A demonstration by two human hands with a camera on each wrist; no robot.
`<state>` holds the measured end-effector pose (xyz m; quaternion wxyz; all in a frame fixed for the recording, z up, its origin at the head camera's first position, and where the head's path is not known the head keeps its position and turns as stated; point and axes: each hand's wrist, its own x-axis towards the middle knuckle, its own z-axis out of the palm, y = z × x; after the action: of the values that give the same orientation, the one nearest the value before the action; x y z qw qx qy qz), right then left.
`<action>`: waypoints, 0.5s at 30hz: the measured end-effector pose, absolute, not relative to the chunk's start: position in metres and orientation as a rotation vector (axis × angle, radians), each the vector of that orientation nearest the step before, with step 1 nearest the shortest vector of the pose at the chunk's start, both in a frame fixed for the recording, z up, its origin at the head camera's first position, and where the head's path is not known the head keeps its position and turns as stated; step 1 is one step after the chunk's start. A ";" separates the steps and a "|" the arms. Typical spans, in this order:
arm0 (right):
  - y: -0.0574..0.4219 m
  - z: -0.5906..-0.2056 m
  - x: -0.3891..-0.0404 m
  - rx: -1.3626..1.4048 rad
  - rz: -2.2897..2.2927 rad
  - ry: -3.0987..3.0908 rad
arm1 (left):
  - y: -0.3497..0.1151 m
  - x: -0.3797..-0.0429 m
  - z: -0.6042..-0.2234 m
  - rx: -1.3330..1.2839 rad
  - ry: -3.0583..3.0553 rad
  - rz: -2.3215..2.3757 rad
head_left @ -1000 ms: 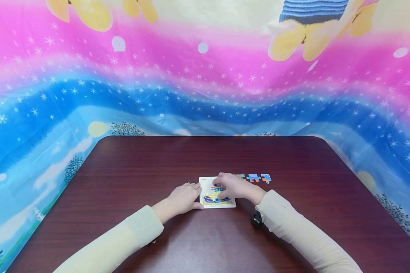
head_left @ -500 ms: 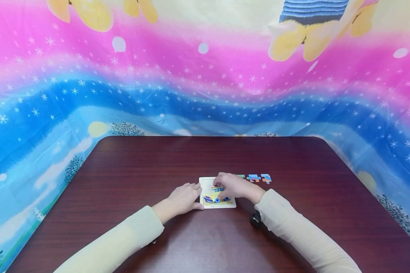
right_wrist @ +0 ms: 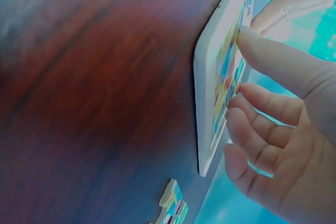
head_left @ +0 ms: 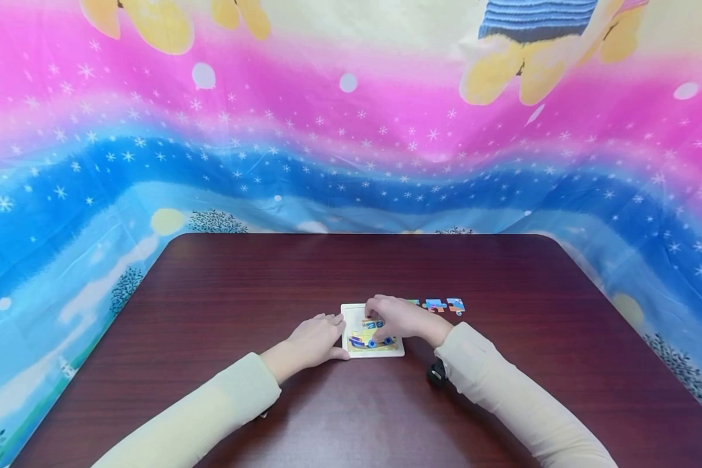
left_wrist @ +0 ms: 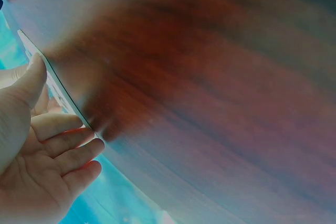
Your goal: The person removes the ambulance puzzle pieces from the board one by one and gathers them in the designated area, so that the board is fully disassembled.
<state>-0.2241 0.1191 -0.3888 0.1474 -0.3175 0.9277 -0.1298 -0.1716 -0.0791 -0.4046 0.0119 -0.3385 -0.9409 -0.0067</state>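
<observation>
A small white-framed jigsaw tray [head_left: 373, 353] lies on the dark wood table, showing a yellow vehicle with blue wheels. At its left edge rests my left hand [head_left: 311, 341], fingers extended, thumb by the near corner. Over the right part of the picture my right hand [head_left: 402, 318] is bent down, pinching a puzzle piece [head_left: 374, 324] between thumb and curled fingers at the picture's surface. Seen from the right wrist, the thumb and fingertips are right on the tray's picture; the hand hides part of it in the head view.
Several loose puzzle pieces [head_left: 435, 305] lie in a row behind the right hand, one partly hidden by it. The dark table [head_left: 257, 273] reaches back to a colourful printed cloth [head_left: 351, 143]. A black wrist device [head_left: 437, 374] hangs under the right sleeve.
Both hands keep their places on the tray. The right forearm has shifted very slightly; the tray and loose puzzle pieces look unmoved.
</observation>
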 end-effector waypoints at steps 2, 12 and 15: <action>0.119 -0.389 -0.224 -0.905 -0.382 2.668 | -0.079 -0.172 -0.404 -1.056 -2.932 -0.022; 0.119 -0.390 -0.222 -0.884 -0.423 2.672 | -0.078 -0.172 -0.405 -1.057 -2.938 -0.015; 0.120 -0.391 -0.222 -0.889 -0.425 2.677 | -0.078 -0.171 -0.404 -1.056 -2.943 -0.024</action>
<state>-0.2219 0.1198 -0.3912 0.1440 -0.3086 0.9286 -0.1476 -0.1712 -0.0781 -0.4042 0.0072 -0.3377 -0.9412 -0.0077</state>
